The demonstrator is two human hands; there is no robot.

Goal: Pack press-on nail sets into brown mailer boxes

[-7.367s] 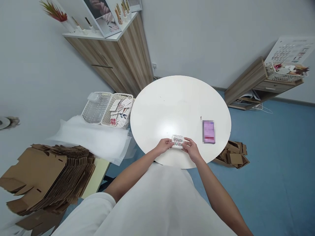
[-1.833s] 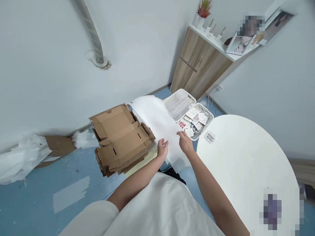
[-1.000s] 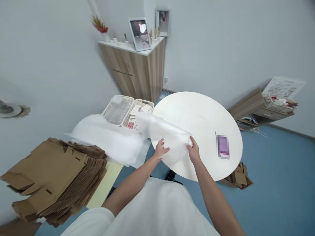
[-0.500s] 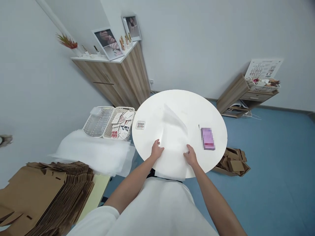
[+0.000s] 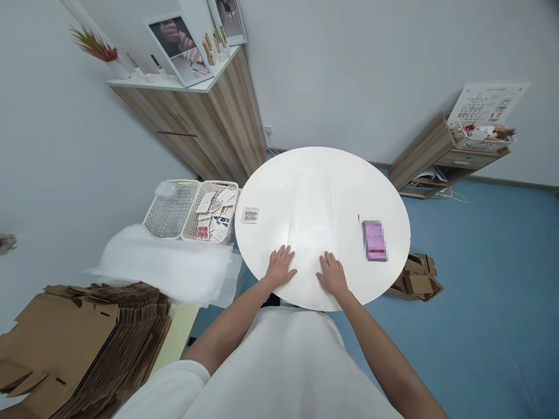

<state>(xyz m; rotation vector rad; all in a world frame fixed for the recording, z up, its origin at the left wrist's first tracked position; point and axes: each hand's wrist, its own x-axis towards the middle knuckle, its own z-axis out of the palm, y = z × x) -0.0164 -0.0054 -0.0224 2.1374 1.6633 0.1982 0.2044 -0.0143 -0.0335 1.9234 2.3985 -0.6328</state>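
A thin white foam sheet (image 5: 312,215) lies spread on the round white table (image 5: 349,174), hard to tell from the tabletop. My left hand (image 5: 279,266) and my right hand (image 5: 333,273) both rest flat on its near edge, fingers spread, holding nothing. A small clear case of coloured nail tips (image 5: 250,216) sits near the table's left edge, well left of my left hand. A purple phone-sized object (image 5: 374,240) lies on the table to the right of my right hand.
Two white baskets (image 5: 172,206) stand left of the table, one with clear cases, one with cards (image 5: 213,210). A pile of white foam sheets (image 5: 166,265) and a stack of flat cardboard boxes (image 5: 74,331) lie nearer left. Wooden cabinets (image 5: 205,116) stand behind.
I turned from the foam pile with one sheet, brought it over the table and laid it down. Both hands have let go of its edge and now lie flat on it.
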